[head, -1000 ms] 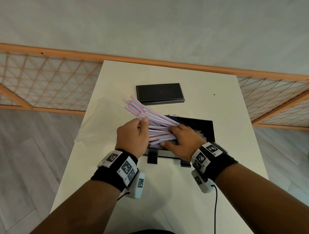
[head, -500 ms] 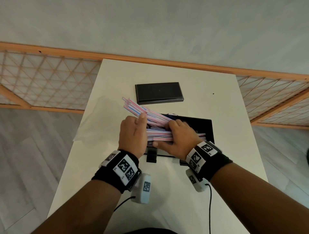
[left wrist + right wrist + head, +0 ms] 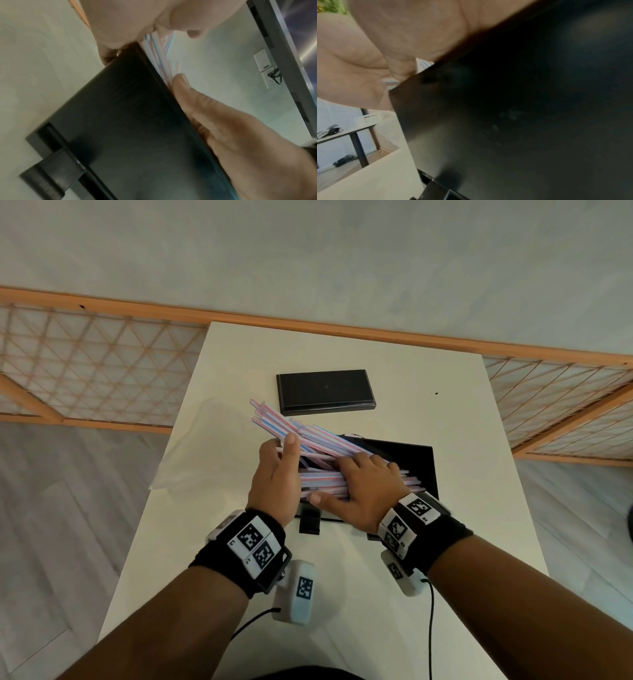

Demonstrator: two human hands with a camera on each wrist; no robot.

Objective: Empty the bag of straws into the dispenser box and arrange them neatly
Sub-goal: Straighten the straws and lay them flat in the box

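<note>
A bundle of pink, blue and white striped straws (image 3: 318,440) lies partly in the open black dispenser box (image 3: 418,460) near the table's middle. Several straws slant up and out over the box's left end. My left hand (image 3: 284,460) stands at that left end with its thumb up against the slanted straws. In the left wrist view its straight fingers (image 3: 183,86) run along the box (image 3: 128,121) rim beside the straws (image 3: 159,54). My right hand (image 3: 359,474) lies flat on the straws inside the box, thumb along the front wall. The right wrist view shows mostly the box wall (image 3: 522,108).
The box's black lid (image 3: 325,390) lies flat behind the box. An empty clear plastic bag (image 3: 195,450) rests at the white table's (image 3: 462,440) left edge. A wooden lattice screen (image 3: 85,364) stands behind the table.
My left hand has let go of the bundle and now stands flat at its left end. The right hand has pressed more straws down into the box.
</note>
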